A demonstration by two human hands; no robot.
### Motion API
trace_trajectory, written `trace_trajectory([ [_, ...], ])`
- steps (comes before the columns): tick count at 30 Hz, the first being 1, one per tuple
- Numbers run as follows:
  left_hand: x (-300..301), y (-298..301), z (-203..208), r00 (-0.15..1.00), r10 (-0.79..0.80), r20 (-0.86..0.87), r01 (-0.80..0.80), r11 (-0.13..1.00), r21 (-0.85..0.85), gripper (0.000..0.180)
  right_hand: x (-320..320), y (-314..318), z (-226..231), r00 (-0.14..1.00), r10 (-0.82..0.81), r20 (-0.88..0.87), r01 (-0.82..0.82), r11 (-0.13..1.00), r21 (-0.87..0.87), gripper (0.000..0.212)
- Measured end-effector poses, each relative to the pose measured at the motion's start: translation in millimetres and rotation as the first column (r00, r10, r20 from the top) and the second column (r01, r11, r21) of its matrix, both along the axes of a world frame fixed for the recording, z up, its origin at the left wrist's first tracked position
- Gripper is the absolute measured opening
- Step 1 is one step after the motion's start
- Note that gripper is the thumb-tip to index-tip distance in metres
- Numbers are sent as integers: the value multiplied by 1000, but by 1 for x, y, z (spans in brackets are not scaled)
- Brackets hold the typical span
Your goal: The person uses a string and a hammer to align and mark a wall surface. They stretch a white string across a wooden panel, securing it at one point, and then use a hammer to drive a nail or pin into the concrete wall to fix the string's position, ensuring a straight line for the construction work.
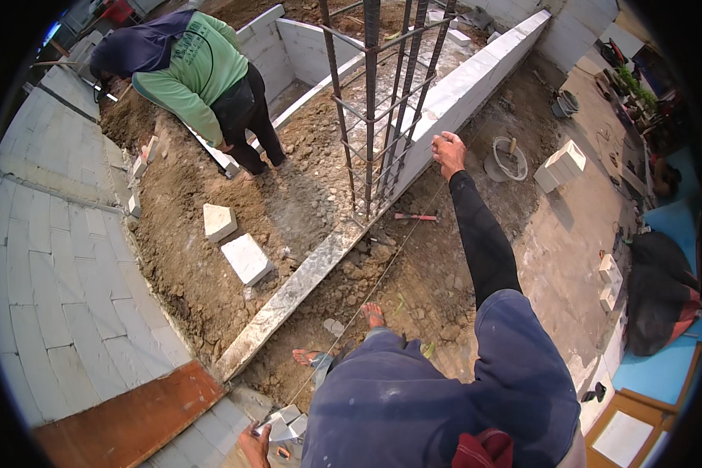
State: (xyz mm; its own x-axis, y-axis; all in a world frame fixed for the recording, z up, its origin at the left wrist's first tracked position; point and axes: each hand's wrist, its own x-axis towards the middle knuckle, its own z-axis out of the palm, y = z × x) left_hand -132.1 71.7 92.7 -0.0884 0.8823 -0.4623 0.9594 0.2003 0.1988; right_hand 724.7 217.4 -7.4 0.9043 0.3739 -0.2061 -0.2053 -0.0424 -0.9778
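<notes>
My right hand (448, 155) reaches forward beside the low white block wall (464, 93), its fingers curled in. Whatever they hold, if anything, is too small to make out. A thin string (402, 246) stretches from near that hand down to my left hand (254, 448) at the lower edge. The left fingers are closed where the string ends, partly cut off by the frame. Pale block pieces (287, 422) lie right beside them. Between the hands, a red-handled hammer (417, 217) rests on the soil near the foot of an upright rebar cage (373, 101).
A co-worker in a green shirt (199, 74) bends over at the upper left. Loose white blocks (247, 259) lie on the dirt. A narrow concrete beam (288, 300) crosses the ground. At right stand a bucket with a trowel (506, 160) and stacked blocks (560, 166).
</notes>
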Motion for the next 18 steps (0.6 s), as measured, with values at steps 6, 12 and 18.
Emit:
trace_trajectory([
  [6,-84,-79,-44,997,-45,-60,41,997,-66,29,30,53,-7,986,-71,154,104,971,-217,31],
  [12,-97,-128,-36,971,79,-224,-117,980,-163,27,52,76,-35,987,-59,149,104,943,-315,34],
  [18,-59,-126,-4,950,119,-288,-200,942,-270,24,70,76,-72,826,116,552,228,826,-515,39],
])
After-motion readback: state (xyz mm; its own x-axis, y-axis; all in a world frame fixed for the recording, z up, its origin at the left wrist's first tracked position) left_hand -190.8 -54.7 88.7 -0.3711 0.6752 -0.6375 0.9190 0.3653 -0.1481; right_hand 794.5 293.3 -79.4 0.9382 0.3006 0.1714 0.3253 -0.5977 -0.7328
